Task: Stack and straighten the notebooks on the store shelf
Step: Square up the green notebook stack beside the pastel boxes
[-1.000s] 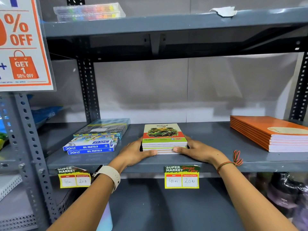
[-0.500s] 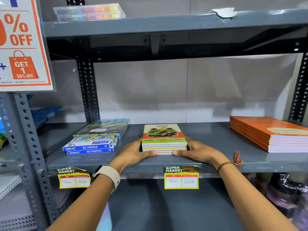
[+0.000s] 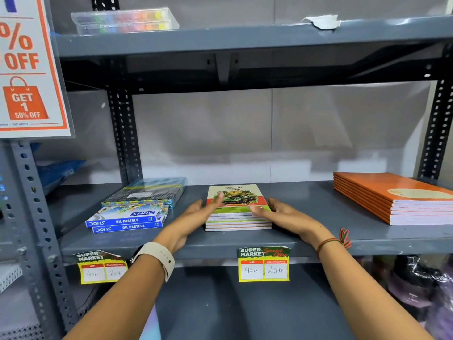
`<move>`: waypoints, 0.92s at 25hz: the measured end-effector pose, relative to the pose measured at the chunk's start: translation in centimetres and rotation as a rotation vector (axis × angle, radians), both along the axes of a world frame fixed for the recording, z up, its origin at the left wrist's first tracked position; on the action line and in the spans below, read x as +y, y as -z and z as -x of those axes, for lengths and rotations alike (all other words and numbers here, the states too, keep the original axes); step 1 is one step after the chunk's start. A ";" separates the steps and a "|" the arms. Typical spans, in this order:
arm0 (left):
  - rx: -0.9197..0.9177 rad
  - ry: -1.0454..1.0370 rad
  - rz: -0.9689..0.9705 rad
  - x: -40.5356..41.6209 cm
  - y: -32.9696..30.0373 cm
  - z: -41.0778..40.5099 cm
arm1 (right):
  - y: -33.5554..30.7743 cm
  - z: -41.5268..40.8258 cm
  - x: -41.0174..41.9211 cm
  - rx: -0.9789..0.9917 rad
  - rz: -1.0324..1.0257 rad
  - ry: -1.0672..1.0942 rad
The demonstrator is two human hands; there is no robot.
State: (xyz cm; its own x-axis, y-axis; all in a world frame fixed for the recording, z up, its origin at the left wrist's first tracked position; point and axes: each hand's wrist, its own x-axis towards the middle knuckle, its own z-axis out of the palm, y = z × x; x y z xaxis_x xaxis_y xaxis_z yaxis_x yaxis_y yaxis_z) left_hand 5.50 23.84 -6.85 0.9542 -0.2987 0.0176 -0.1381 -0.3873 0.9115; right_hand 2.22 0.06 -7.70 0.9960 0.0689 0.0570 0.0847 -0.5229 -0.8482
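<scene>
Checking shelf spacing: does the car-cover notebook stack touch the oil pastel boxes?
Apart. The head view shows bare grey shelf between the notebook stack and the oil pastel boxes.

Hands (image 3: 196,213) now off notebook stack (image 3: 237,214).

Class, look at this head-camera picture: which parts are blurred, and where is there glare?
Head view: both hands, left and right, smear with motion blur at the fingertips; the notebook stack stays fairly sharp; soft glare on the shelf.
</scene>
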 end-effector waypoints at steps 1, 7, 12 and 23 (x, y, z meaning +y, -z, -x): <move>0.029 -0.029 0.038 -0.2 -0.3 -0.3 | 0.0 -0.4 0.0 0.026 -0.060 0.043; 0.291 -0.132 0.583 -1.7 -1.5 -3.1 | -1.4 -2.5 2.2 0.095 -0.363 0.152; 0.372 -0.185 0.574 -3.5 -2.6 -2.6 | -2.0 -4.3 3.3 0.190 -0.647 0.178; 0.475 -0.134 0.796 -6.6 -2.8 -3.0 | -2.7 -4.9 0.6 0.216 -0.516 0.191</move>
State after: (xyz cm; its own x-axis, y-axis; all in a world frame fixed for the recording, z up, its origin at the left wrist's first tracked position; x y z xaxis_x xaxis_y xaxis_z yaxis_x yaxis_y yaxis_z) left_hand 8.51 17.20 -4.03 0.9396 -0.2528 -0.2307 0.3170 0.3890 0.8650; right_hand 7.11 0.69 -5.05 0.9808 -0.0952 -0.1703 -0.1736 -0.0274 -0.9844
